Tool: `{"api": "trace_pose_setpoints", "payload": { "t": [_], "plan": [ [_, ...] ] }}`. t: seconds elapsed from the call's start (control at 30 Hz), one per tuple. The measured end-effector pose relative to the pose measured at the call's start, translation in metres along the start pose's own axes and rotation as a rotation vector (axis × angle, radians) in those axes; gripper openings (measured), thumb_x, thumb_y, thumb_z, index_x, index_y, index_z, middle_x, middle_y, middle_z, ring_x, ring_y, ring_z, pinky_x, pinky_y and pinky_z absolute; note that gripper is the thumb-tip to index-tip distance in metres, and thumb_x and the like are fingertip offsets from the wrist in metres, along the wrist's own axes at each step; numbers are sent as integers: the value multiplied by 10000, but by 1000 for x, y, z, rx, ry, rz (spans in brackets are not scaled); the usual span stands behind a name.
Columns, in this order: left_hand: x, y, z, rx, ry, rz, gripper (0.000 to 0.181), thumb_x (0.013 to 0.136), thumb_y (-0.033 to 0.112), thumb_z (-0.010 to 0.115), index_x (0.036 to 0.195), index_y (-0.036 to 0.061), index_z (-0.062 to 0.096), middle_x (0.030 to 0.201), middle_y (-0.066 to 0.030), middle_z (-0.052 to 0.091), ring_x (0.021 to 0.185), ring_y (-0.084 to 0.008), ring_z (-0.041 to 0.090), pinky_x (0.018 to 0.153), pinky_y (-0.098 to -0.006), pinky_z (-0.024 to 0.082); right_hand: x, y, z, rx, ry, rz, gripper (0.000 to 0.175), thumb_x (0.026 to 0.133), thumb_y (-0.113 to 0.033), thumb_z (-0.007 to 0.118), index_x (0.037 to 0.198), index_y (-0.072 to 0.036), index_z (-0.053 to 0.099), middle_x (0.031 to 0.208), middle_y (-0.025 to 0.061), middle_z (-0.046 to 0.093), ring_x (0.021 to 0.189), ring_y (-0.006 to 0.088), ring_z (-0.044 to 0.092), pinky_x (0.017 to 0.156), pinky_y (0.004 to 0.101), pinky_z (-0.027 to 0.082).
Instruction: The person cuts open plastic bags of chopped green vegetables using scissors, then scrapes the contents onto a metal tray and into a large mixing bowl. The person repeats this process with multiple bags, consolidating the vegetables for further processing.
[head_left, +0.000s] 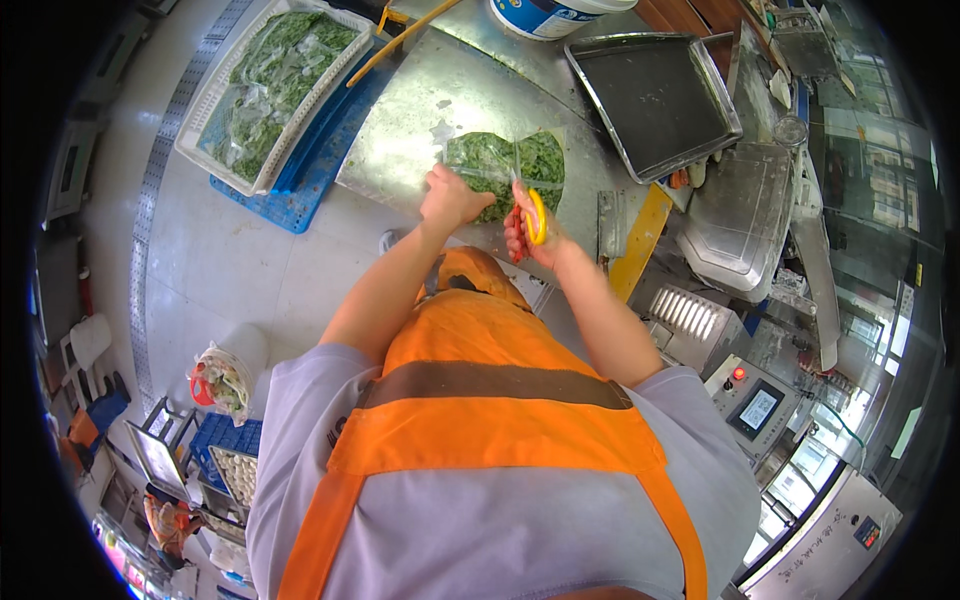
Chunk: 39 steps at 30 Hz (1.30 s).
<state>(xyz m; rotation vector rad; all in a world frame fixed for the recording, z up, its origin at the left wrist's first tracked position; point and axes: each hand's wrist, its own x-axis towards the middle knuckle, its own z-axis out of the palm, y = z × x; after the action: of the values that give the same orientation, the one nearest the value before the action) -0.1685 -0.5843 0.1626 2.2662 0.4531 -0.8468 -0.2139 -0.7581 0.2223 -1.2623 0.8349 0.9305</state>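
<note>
A clear plastic bag of chopped leafy greens (480, 152) lies flat on the metal tabletop (405, 105). My right hand (538, 234) grips scissors with yellow and red handles (537, 216), their blades pointing away from me over the middle of the bag. How far the blades reach into the plastic cannot be told. At the bag's near left edge is my left hand (452, 199), its fingers touching the plastic; whether they pinch it is not clear.
A white plastic basket (281, 150) of bagged greens stands left on a blue crate. A dark baking tray (652, 101) lies to the right, near a white bucket (544, 16). A wooden stick (405, 41) juts over the table's far left edge. A yellow strip (641, 244) is at right.
</note>
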Motion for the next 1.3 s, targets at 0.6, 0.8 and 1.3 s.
{"api": "trace_pose_setpoints", "payload": {
  "t": [0.6,0.8,1.3],
  "plan": [
    [-13,-18,19,-89,16,42,1109,712,489,922,1436,-69,294,1472,-240,424,1256,-403,609,1003,-469,562,-15,-111,-19,-687,178,-128,767,858,-806,682,788,-56,541,538,0,467,384,132,480,382,331,426],
    [-22,-26,30,-118,62,134,1056,731,493,910,1425,-59,338,1440,-236,449,1216,-411,623,984,-482,566,-25,-102,-21,-986,216,-282,806,831,-827,685,857,-25,608,661,41,595,616,213,633,597,392,519],
    [27,-13,-6,79,-43,392,1050,773,546,855,1513,-16,367,1475,-276,484,1317,-431,568,1070,-472,503,-70,-62,-42,-2117,404,-547,778,722,-752,795,1085,-66,756,864,113,759,861,295,753,753,412,589]
  ]
}}
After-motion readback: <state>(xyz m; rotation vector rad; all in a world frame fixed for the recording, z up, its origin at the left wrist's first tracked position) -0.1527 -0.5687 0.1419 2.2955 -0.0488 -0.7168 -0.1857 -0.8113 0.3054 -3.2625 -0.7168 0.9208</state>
